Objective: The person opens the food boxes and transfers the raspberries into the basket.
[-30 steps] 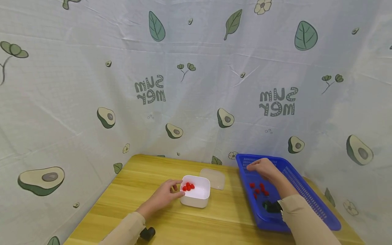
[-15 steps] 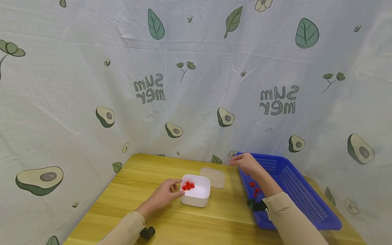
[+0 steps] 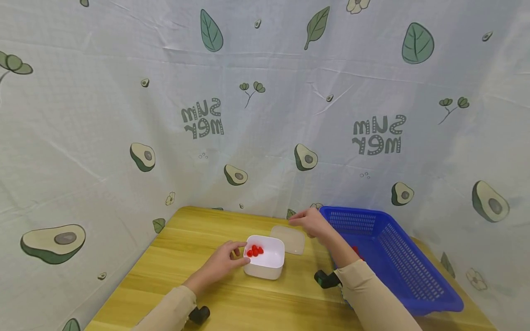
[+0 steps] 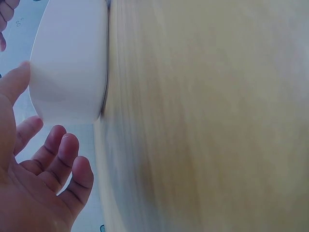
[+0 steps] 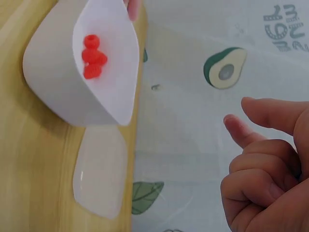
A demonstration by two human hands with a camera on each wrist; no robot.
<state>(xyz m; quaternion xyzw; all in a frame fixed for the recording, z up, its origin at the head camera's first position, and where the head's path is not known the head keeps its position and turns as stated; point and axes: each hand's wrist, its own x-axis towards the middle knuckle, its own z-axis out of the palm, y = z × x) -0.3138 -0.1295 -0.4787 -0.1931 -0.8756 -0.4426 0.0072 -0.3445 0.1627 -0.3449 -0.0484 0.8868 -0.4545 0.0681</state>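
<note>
A white square container [image 3: 263,271] stands on the table with several red raspberries [image 5: 91,56] gathered on one side inside. My left hand [image 3: 225,262] rests at its left side, thumb and a fingertip touching the wall, the other fingers loosely bent in the left wrist view. My right hand [image 3: 312,223] is in the air over the translucent lid [image 3: 291,240], right of the container. In the right wrist view its thumb and forefinger [image 5: 275,113] stretch out with a gap between the tips, where no object shows; the remaining fingers are curled.
A blue plastic basket [image 3: 414,262] stands at the right, with a bit of red fruit [image 3: 356,250] showing past my right forearm. The wooden table [image 3: 198,230] ends at a printed cloth [image 3: 265,138] behind and at the sides.
My right hand has moved left, from above the blue basket to above the lid. The left hand, the container and its raspberries have stayed in place.
</note>
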